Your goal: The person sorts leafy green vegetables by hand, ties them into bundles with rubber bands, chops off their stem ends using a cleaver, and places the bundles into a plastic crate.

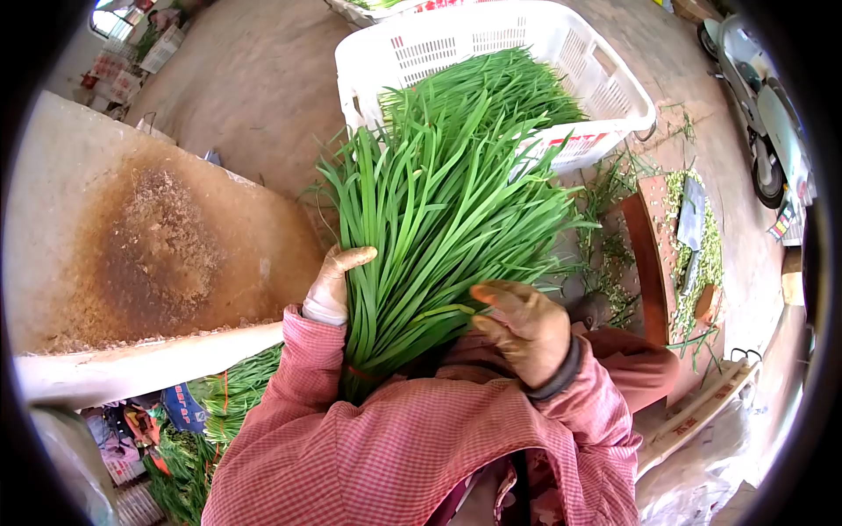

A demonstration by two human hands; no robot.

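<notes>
A large bunch of green garlic chives (pixel 438 219) lies across my lap, its leaf tips fanning out away from me. A red band (pixel 358 373) shows near the stem end. Around the left side of the bunch, my left hand (pixel 335 276) is closed, thumb on top and the other fingers hidden under the leaves. My right hand (pixel 524 331) is at the right side, fingers curled in a pinch. A yellowed chive leaf (pixel 445 309) runs from the bunch to between its thumb and forefinger. Both hands look covered by thin, stained gloves.
Ahead stands a white plastic crate (pixel 631 105) with more chives inside. A stained slab (pixel 167 254) is at left, with banded chive bundles (pixel 232 394) below. At right are a wooden board (pixel 649 254), a cleaver-like blade (pixel 691 215), scattered trimmings and a parked scooter (pixel 772 114).
</notes>
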